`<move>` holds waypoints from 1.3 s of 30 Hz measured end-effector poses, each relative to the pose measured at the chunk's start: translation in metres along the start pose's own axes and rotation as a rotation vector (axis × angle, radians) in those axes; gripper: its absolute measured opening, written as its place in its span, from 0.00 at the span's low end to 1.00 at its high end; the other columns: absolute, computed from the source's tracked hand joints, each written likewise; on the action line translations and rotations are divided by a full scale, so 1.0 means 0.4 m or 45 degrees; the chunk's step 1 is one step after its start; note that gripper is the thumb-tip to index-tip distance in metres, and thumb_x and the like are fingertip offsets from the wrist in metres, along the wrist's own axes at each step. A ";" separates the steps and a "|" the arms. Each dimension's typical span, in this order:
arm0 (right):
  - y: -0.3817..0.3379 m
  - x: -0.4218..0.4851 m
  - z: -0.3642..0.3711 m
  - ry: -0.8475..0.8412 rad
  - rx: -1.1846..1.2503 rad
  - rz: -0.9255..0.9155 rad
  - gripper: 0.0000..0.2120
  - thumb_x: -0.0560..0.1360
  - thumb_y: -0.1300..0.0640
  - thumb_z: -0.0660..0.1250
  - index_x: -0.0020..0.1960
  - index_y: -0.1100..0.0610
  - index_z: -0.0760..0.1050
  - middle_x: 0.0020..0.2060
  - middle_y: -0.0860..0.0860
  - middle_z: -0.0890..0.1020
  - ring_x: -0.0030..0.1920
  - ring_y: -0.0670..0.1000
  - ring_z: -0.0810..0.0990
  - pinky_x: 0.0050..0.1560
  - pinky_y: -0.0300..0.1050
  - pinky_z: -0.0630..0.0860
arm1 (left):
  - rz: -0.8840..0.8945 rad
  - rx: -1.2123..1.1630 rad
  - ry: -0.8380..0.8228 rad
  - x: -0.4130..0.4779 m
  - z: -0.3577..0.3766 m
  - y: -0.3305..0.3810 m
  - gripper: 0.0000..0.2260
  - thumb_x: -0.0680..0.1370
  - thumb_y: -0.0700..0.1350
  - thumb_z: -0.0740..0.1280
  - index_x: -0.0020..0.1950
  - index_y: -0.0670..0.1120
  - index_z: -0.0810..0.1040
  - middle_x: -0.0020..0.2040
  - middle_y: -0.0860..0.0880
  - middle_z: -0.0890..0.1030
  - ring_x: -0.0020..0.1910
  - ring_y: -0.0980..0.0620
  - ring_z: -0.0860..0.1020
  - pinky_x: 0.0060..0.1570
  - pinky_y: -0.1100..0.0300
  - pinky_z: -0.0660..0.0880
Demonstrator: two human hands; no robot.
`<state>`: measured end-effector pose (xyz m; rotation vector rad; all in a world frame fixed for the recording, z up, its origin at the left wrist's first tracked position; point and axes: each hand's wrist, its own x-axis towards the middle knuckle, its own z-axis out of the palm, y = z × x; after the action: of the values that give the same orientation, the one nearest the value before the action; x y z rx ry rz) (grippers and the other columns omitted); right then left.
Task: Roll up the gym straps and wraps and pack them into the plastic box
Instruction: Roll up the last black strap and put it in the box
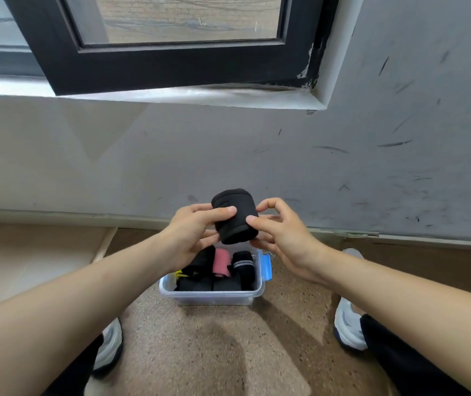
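Observation:
A thick black rolled wrap [235,215] is held in the air above the box, between both hands. My left hand [192,234] grips its left side, thumb lying across the top. My right hand [280,234] pinches its right side with thumb and fingertips. Below them on the floor stands a clear plastic box [212,295] with a blue latch [266,268]. Inside lie a pink roll [221,262], a black roll with a grey stripe [242,265] and several more black rolls [200,282].
The box stands on speckled brown floor between my two white shoes [348,324]. A scuffed grey wall [371,167] rises just behind it, with a black-framed window [171,61] above. Pale flooring [28,261] lies to the left.

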<state>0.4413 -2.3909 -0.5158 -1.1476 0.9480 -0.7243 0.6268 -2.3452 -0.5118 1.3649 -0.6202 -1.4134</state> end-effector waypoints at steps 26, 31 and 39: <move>0.499 0.198 -0.206 -0.158 -1.336 -0.009 0.47 0.68 0.40 0.78 0.80 0.45 0.60 0.80 0.40 0.58 0.75 0.49 0.63 0.75 0.51 0.65 | 0.007 0.772 -0.019 0.398 -0.049 -0.429 0.32 0.76 0.42 0.77 0.75 0.58 0.68 0.71 0.52 0.69 0.63 0.53 0.75 0.57 0.50 0.82; 0.537 0.195 -0.229 -0.138 -1.275 -0.119 0.45 0.68 0.38 0.77 0.80 0.42 0.61 0.79 0.34 0.58 0.73 0.44 0.62 0.72 0.47 0.65 | 0.251 1.215 -0.018 0.425 -0.057 -0.484 0.30 0.79 0.50 0.73 0.78 0.59 0.65 0.72 0.49 0.75 0.69 0.50 0.74 0.68 0.53 0.71; 0.555 0.195 -0.235 -0.129 -1.243 -0.139 0.45 0.69 0.38 0.77 0.80 0.41 0.60 0.79 0.33 0.56 0.74 0.41 0.59 0.74 0.45 0.61 | 0.996 2.069 -0.132 0.417 -0.083 -0.490 0.18 0.79 0.44 0.69 0.69 0.53 0.79 0.74 0.45 0.74 0.70 0.41 0.74 0.58 0.43 0.78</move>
<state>0.3922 -2.4376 -0.7598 -2.0730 1.1924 -0.2489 0.6260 -2.4197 -0.7604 1.7706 -2.3327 -0.0956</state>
